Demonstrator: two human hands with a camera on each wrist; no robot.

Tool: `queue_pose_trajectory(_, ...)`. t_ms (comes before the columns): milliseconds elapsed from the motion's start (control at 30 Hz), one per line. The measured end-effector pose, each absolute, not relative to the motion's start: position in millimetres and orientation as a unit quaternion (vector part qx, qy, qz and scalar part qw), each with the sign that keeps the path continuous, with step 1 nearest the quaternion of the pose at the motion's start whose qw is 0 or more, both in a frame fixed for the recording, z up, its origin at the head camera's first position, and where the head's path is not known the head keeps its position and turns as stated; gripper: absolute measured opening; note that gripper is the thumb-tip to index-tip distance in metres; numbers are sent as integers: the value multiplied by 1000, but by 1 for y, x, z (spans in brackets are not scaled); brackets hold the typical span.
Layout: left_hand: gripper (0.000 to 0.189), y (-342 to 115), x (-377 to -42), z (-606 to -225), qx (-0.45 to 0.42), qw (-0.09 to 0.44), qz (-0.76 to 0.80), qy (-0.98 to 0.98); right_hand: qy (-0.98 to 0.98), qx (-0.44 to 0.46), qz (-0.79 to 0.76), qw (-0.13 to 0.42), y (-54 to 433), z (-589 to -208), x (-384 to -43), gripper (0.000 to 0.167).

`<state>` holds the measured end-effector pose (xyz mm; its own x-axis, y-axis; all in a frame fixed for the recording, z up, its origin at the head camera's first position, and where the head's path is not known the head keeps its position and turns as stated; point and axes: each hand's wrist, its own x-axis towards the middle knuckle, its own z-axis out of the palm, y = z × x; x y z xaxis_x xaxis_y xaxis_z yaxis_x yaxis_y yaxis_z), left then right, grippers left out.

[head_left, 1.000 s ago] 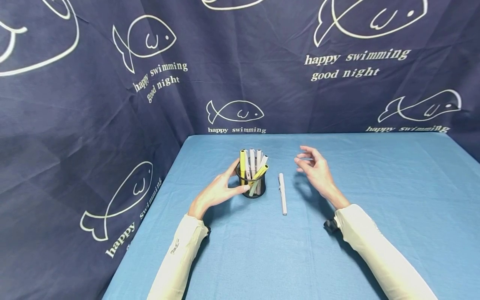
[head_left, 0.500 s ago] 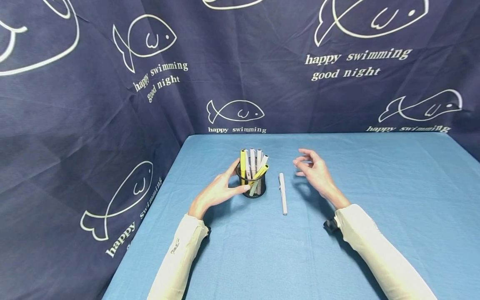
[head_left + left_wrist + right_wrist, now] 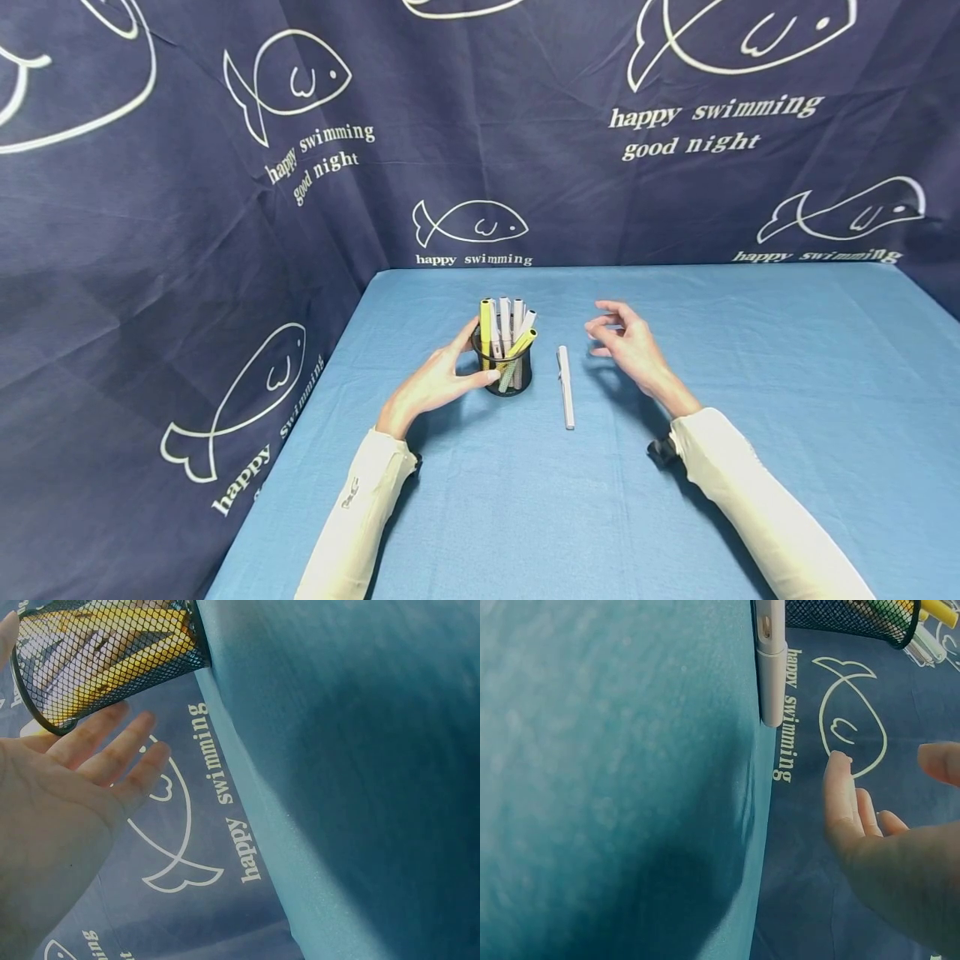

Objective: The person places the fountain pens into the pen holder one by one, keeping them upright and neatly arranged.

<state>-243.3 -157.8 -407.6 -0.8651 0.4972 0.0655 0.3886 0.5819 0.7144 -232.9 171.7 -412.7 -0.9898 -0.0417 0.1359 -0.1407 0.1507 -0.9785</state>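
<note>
A black mesh pen holder (image 3: 524, 372) stands upright left of centre, filled with several pens. Among them are an upright yellow pen (image 3: 485, 321), a leaning yellow pen (image 3: 522, 343) and white pens (image 3: 505, 321). My left hand (image 3: 435, 383) holds the holder from its left side, thumb at the front and fingers behind. In the left wrist view the other fingers (image 3: 101, 754) extend beside the mesh. A capped white pen (image 3: 566, 387) lies on the cloth right of the holder. My right hand (image 3: 633, 346) hovers right of that pen, fingers loosely bent, holding nothing.
A blue cloth (image 3: 495, 517) covers the table. Dark blue fabric (image 3: 465, 150) with white fish drawings and lettering hangs behind it and along the left side. Both forearms, in cream sleeves (image 3: 757, 500), reach in from the front.
My right hand has dropped slightly, its fingertips shifting a little toward the front and left. The left hand, the pen holder and the lying white pen have stayed put.
</note>
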Motion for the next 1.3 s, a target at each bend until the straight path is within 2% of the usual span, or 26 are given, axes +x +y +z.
queue_pose_trajectory(1300, 101, -158, -246, -407, 249, 77, 384, 886, -758, 28, 641, -115, 164, -410, -235, 61)
